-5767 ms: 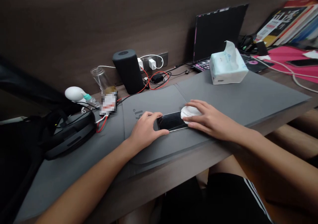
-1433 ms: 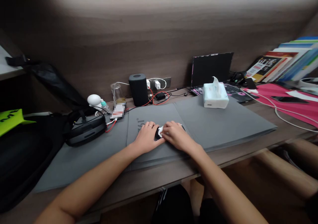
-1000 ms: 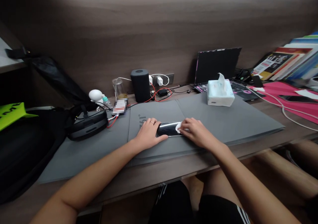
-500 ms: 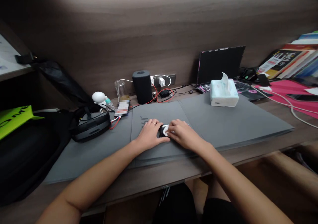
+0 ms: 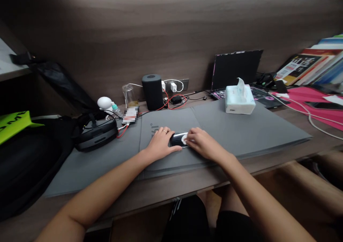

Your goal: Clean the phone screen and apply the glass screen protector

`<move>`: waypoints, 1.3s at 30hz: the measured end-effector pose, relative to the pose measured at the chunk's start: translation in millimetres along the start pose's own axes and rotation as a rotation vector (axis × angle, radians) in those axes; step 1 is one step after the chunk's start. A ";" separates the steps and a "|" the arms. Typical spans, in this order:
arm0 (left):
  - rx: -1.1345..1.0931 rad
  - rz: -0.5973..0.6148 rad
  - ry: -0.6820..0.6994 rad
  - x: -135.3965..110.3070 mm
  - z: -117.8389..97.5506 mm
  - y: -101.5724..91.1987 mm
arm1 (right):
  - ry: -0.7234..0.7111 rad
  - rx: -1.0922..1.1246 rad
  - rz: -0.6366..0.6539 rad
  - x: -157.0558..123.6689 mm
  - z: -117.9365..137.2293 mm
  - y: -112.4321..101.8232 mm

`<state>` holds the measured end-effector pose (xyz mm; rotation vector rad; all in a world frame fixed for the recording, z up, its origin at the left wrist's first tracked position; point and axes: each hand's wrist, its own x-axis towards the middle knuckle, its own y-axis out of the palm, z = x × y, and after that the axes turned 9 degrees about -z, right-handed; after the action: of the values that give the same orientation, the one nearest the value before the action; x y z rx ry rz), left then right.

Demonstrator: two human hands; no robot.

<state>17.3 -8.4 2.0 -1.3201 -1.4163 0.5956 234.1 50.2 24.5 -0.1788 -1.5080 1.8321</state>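
A black phone [image 5: 176,139] lies flat, screen up, on a grey desk mat [image 5: 241,131]. My left hand [image 5: 160,144] grips the phone's left end, with fingers over the far edge and the thumb on the near edge. My right hand [image 5: 202,144] presses a small white wad of tissue [image 5: 184,139] onto the screen, fingers closed over it. The right part of the phone is hidden under that hand.
A white tissue pack [image 5: 239,99] stands on the mat at the back right. Behind are a dark speaker [image 5: 152,91], a glass [image 5: 128,95], chargers with red cables [image 5: 174,100], a laptop [image 5: 235,70]. A black headset [image 5: 95,136] and bag [image 5: 24,167] lie left; books [image 5: 308,65] right.
My right hand has slid the tissue to the right along the screen since half a second ago, uncovering more of the phone. It swept back and forth over the past seconds. The left hand keeps its grip.
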 end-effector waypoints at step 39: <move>-0.016 0.024 -0.014 -1.1 -0.2 0.2 | 0.001 0.102 0.023 -24.3 -35.8 -20.2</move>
<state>17.4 -9.4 1.6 -1.3493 -1.4207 0.6116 279.8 64.2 23.6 -0.1483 -1.4131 1.9216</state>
